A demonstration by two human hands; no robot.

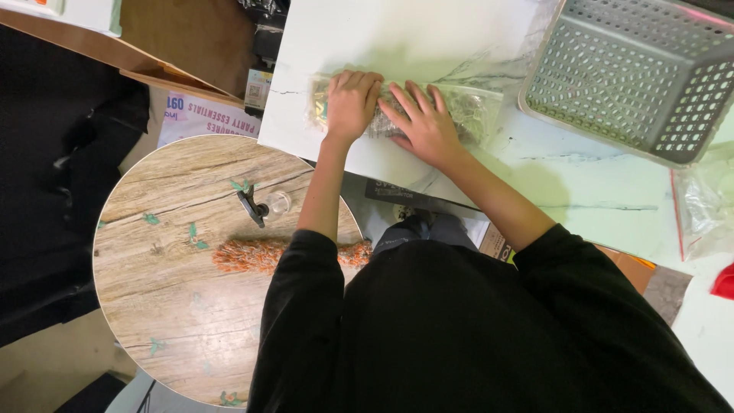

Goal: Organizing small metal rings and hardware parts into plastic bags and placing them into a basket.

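Observation:
A clear plastic bag (474,111) filled with pale, straw-like material lies on a white marble-patterned table (428,38). My left hand (352,103) presses down on the bag's left part with curled fingers. My right hand (424,126) lies flat on the bag's middle, fingers spread toward the left hand. Both arms wear black sleeves.
A grey perforated plastic basket (634,76) stands at the table's back right. Another clear bag (707,203) and a red item (722,281) lie at the right edge. To the left, a round wooden board (168,283) carries an orange fuzzy piece (252,255) and a small black tool (251,205).

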